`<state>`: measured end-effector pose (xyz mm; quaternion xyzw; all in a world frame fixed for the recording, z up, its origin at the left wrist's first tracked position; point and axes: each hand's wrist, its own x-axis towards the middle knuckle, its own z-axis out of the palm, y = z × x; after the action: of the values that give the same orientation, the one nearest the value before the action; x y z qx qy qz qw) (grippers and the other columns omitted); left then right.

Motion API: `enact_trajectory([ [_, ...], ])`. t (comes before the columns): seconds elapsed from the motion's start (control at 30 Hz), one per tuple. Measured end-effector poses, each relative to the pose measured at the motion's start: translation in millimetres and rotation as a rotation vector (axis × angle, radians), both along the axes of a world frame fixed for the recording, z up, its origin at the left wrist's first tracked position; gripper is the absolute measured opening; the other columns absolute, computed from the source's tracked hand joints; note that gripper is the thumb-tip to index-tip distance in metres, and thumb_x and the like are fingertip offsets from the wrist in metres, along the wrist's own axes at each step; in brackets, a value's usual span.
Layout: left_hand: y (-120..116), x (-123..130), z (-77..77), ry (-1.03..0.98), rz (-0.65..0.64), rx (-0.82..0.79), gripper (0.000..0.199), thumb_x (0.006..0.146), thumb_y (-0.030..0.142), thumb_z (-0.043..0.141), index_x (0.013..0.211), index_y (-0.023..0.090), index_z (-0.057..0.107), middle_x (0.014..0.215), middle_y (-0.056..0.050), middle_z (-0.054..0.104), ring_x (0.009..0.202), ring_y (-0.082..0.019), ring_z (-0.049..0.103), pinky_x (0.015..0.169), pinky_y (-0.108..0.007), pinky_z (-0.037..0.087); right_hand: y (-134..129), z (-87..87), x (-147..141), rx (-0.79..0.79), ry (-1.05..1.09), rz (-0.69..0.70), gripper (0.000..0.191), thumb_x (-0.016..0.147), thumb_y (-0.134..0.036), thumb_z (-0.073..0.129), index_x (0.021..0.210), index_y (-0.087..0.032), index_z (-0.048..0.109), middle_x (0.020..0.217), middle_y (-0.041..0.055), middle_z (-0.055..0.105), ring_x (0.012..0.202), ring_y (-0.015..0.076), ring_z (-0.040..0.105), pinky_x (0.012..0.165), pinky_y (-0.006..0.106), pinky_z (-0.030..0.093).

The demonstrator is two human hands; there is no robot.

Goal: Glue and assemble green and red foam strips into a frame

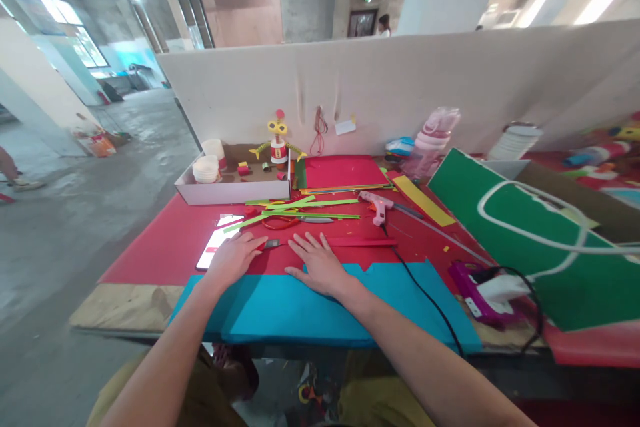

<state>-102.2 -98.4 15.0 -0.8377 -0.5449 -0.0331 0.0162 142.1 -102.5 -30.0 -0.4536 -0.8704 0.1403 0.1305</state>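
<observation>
My left hand [233, 260] is closed around what looks like a utility knife [271, 244], whose grey and silver end sticks out to the right of my fingers. My right hand [320, 265] lies flat, fingers spread, partly over a red strip [357, 241] and the edge of the blue sheet [270, 307]. Beyond both hands are several thin green strips [325, 203] and a pair of scissors [315, 219] with orange-red handles. A lit phone [220, 240] lies beside my left hand, partly covered by my fingers.
A pink glue gun [379, 205] rests right of the strips, its black cord crossing the blue sheet. A purple power strip [483, 293] and green board [530, 233] stand at right. Behind are a white box [235, 192], a toy robot figure [279, 147] and a pink bottle [433, 137].
</observation>
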Motion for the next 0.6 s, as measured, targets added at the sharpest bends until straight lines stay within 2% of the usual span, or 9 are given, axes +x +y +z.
enact_trajectory([
  [0.6,-5,15,2.5,0.035,0.037,-0.023,0.042,0.094,0.029,0.037,0.133,0.027,0.052,0.107,-0.009,0.059,0.101,-0.021,0.055,0.078,-0.03,0.044,-1,4.0,2,-0.017,-0.016,0.006,0.072,0.088,-0.067,0.023,0.148,-0.027,0.021,0.155,0.0029,0.024,0.144,0.0272,0.013,0.116,0.052,0.005],
])
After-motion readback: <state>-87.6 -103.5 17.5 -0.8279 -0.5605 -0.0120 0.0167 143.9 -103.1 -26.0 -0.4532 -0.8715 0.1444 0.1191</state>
